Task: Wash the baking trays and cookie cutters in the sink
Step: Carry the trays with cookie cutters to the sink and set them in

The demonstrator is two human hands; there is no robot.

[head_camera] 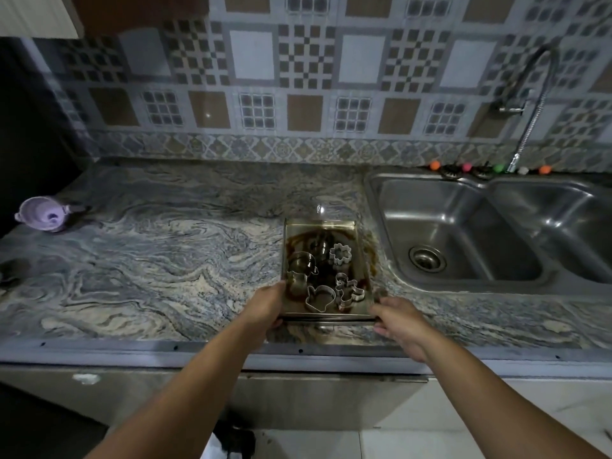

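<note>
A metal baking tray [359, 240] smeared with brown residue sits on the marble counter just left of the sink [384, 207]. Several metal cookie cutters lie in it: a flower [340, 254], a gingerbread man [348, 289], an apple-like shape [319, 298] and a cup-like one [300, 268]. My left hand [266, 304] grips the tray's near left corner. At the near right corner my right hand [399, 318] holds the tray's edge, fingers curled under it. A second tray edge seems to lie beneath it.
The double steel sink has a drain [427, 258] in its left basin and a spring-neck tap [530, 104] behind. Coloured balls [467, 167] line the sink's back rim. A lilac cup [49, 213] stands far left on the counter [165, 260].
</note>
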